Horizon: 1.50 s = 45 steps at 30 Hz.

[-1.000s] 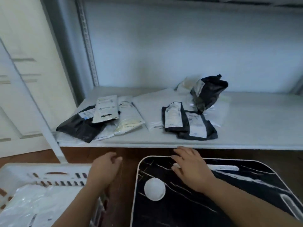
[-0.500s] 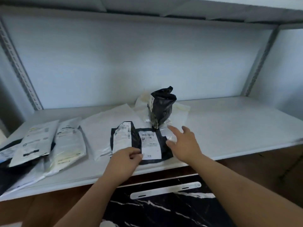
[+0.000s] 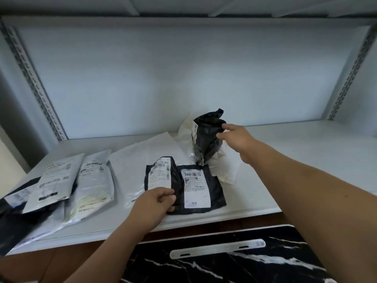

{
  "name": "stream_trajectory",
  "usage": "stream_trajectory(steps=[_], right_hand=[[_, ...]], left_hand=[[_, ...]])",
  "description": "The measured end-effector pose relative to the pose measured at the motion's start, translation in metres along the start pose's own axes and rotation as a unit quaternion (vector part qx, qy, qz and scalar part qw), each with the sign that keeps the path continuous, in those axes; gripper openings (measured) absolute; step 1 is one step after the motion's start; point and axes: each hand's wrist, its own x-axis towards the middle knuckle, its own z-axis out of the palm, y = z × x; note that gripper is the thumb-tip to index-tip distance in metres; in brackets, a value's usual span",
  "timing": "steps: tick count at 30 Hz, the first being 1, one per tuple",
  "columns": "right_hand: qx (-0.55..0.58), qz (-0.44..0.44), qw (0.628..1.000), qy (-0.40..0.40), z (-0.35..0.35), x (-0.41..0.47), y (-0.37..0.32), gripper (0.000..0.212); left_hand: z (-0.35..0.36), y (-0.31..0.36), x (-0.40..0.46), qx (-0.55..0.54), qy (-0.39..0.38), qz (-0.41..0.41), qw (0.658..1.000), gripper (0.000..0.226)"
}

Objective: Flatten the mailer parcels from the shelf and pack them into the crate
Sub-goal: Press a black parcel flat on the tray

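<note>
comparing with half a second ago, i note the right hand (image 3: 236, 137) has advanced from the front of the shelf (image 3: 285, 160) to the crumpled upright black mailer (image 3: 207, 137); its fingers are spread and touch the bag's side without closing. the left hand (image 3: 157, 201) keeps pinching the near edge of the flat black mailer (image 3: 161, 178). judgement: pick-up of two parcels is starting; flattening is pending. the crate is out of view. both forearms extend forward over the shelf edge.

Flat black plastic mailer (image 3: 12, 225) runs off the left edge, shipping label text (image 3: 196, 187) too blurry to read.
</note>
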Motion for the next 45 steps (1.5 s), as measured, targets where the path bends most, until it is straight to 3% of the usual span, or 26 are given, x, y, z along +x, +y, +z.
stream_trajectory(steps=[5, 9, 13, 16, 20, 27, 30, 33, 37, 40, 42, 45], right_hand=[[-0.065, 0.005, 0.998, -0.008, 0.005, -0.006, 0.005, 0.038], [-0.075, 0.011, 0.997, -0.013, 0.015, 0.002, 0.015, 0.057], [-0.071, 0.011, 0.997, -0.007, 0.020, 0.017, 0.013, 0.061], [-0.013, 0.016, 1.000, -0.019, 0.024, 0.022, 0.008, 0.057], [0.089, 0.000, 0.996, 0.027, 0.026, 0.020, 0.002, 0.050], [0.284, -0.073, 0.953, 0.072, -0.013, -0.023, -0.032, 0.005], [0.343, -0.077, 0.934, 0.068, -0.041, -0.059, -0.036, 0.005], [0.334, -0.052, 0.939, 0.060, -0.056, -0.095, -0.018, 0.007], [0.249, 0.012, 0.967, 0.056, -0.050, -0.145, 0.044, 0.025], [0.246, 0.078, 0.965, 0.049, -0.041, -0.182, 0.091, 0.021], [0.258, 0.115, 0.956, 0.086, -0.038, -0.203, 0.123, 0.016], [0.265, 0.179, 0.933, 0.164, -0.030, -0.232, 0.166, 0.018]], left_hand=[[-0.004, 0.005, -0.004, 0.084, 0.033, 0.022, 0.996, 0.028], [-0.002, 0.020, 0.011, 0.104, 0.058, 0.045, 0.992, 0.036], [0.005, 0.027, 0.024, 0.100, 0.047, 0.047, 0.993, 0.036], [0.007, 0.027, 0.031, 0.100, 0.046, 0.041, 0.993, 0.034], [0.008, 0.030, 0.036, 0.090, 0.053, 0.042, 0.994, 0.036], [0.002, 0.042, 0.019, -0.062, 0.092, 0.033, 0.993, 0.045], [-0.010, 0.055, -0.004, -0.141, 0.118, 0.005, 0.983, 0.072], [-0.016, 0.068, -0.042, -0.230, 0.089, -0.040, 0.968, 0.094], [-0.012, 0.060, -0.094, -0.385, 0.014, -0.047, 0.921, 0.059], [0.000, 0.034, -0.121, -0.296, 0.009, -0.079, 0.952, 0.025], [0.010, 0.006, -0.135, -0.257, 0.036, -0.112, 0.959, 0.004], [0.027, -0.038, -0.155, -0.250, 0.122, -0.162, 0.947, 0.011]])
